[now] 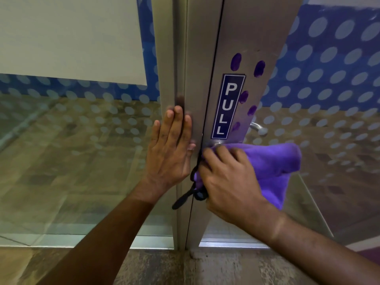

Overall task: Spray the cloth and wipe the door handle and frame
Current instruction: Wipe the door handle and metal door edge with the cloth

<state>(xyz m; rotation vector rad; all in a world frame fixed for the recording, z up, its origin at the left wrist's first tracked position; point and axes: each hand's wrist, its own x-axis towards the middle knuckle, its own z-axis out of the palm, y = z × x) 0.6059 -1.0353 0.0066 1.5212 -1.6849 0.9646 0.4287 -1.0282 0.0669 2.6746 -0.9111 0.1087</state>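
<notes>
The left hand [171, 153] is pressing flat, fingers [177, 122] open, against the door frame [193, 79]. Beside it, the right hand [224, 177] is gripping a purple cloth [273, 161] over the handle [216, 144].

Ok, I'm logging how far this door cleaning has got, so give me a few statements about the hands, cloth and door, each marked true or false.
1. The right hand grips a purple cloth. True.
2. The left hand holds a spray bottle. False: it lies flat and open on the door frame, holding nothing.
3. The sign on the door reads PUSH. False: it reads PULL.
4. The cloth is pressed at the handle just under the sign. True.
5. Purple smudges mark the metal beside the sign. True.
6. The cloth lies on the floor. False: it is held up against the door.
</notes>
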